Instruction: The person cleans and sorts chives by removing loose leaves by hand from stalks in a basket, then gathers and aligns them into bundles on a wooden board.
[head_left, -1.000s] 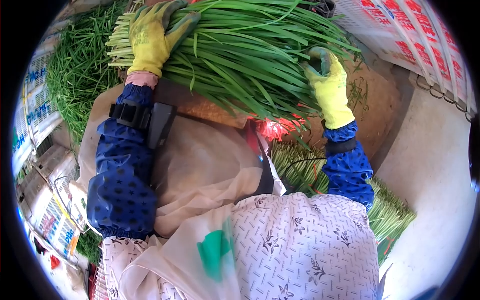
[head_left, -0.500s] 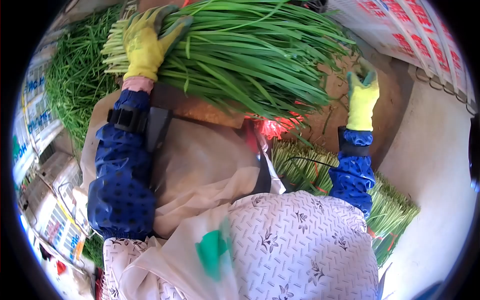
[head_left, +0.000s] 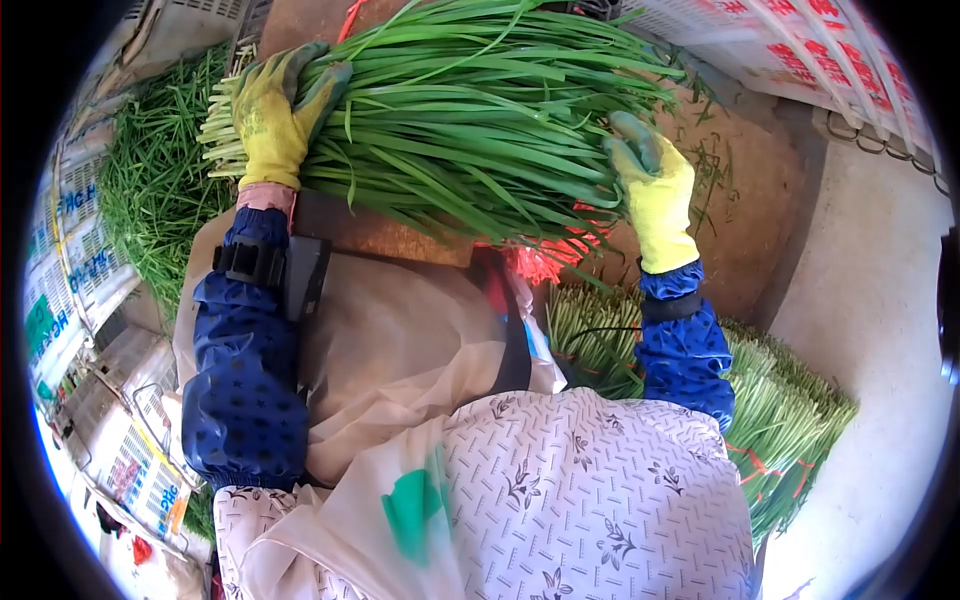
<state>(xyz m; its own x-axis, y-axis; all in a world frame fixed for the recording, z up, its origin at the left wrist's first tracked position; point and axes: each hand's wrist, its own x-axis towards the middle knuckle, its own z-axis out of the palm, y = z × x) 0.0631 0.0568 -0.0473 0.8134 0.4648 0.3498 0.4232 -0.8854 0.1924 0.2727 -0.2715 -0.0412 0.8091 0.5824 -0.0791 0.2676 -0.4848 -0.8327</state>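
A large loose bundle of garlic chives (head_left: 450, 120) lies across the work surface, pale stem ends to the left and green leaf tips to the right. My left hand (head_left: 280, 115), in a yellow glove with grey-green fingertips, grips the bundle near its stem ends, thumb apart from the fingers. At the leaf-tip end is my right hand (head_left: 652, 185), in a matching glove, its curved fingers apart and touching the outer leaves. Whether any leaf lies between its thumb and fingers is hard to see. Red ties (head_left: 545, 258) hang below the bundle at the near edge.
Cut green leaves (head_left: 160, 170) are heaped at the left. Tied bundles of chives (head_left: 785, 420) stand at the lower right. White crates (head_left: 85, 250) line the left side, and another white crate with red print (head_left: 800, 50) stands at the upper right. Leaf scraps (head_left: 710, 170) litter the brown surface.
My right hand has come left from beside the bundle to its leaf tips. The left hand still grips the stem end, and both it and the bundle appear slightly lower and further left.
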